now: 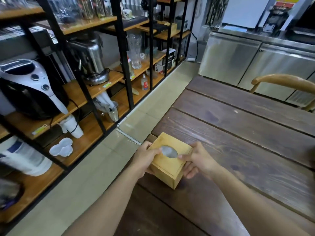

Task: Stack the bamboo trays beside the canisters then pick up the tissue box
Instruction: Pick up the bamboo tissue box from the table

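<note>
A square bamboo tissue box point(166, 165) with an oval opening in its lid is held at the near left corner of the dark wooden table point(238, 133). My left hand point(144, 159) grips its left side, thumb on the lid. My right hand point(197, 160) grips its right side, thumb beside the opening and fingers under the edge. The box is tilted, and whether it touches the table I cannot tell. No bamboo trays or canisters are in view.
A black metal rack with wooden shelves point(95, 89) stands to the left across a tiled aisle point(105, 157), holding appliances, glassware, paper cups and small white dishes. Steel cabinets point(247, 63) line the back. A wooden chair back point(283, 80) rises at the table's far right.
</note>
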The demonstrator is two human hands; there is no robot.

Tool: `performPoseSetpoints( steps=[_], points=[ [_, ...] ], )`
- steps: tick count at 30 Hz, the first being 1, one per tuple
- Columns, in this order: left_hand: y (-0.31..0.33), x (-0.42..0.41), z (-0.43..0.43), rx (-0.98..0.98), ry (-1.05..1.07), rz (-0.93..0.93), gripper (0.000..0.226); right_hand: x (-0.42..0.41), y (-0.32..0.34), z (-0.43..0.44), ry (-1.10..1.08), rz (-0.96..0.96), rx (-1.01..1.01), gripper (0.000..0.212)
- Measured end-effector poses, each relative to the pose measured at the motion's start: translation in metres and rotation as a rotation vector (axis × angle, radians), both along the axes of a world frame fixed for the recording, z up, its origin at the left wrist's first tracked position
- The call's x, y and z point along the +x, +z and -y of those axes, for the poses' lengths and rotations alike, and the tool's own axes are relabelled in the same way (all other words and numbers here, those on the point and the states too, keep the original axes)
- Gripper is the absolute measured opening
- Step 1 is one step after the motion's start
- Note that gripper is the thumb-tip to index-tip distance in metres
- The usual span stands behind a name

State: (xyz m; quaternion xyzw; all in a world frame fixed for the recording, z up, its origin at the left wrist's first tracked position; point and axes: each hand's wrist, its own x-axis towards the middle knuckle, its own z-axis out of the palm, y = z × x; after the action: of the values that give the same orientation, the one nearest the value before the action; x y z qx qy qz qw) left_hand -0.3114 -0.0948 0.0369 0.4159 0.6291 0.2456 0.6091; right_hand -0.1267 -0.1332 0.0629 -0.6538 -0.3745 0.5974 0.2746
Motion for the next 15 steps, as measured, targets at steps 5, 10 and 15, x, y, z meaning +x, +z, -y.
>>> performPoseSetpoints(
  steps=[5, 10, 15],
  points=[
    [0.006, -0.053, 0.017, 0.064, 0.046, -0.128, 0.021, -0.04, 0.0, 0.011, 0.083, -0.052, 0.025, 0.049],
    [0.012, -0.106, 0.042, 0.006, 0.043, -0.181, 0.033, -0.08, -0.003, 0.026, 0.188, -0.165, -0.032, 0.046],
    [0.008, -0.144, 0.07, -0.083, 0.1, -0.179, 0.037, -0.112, -0.006, 0.045, 0.317, -0.164, -0.062, 0.04]
  ],
)
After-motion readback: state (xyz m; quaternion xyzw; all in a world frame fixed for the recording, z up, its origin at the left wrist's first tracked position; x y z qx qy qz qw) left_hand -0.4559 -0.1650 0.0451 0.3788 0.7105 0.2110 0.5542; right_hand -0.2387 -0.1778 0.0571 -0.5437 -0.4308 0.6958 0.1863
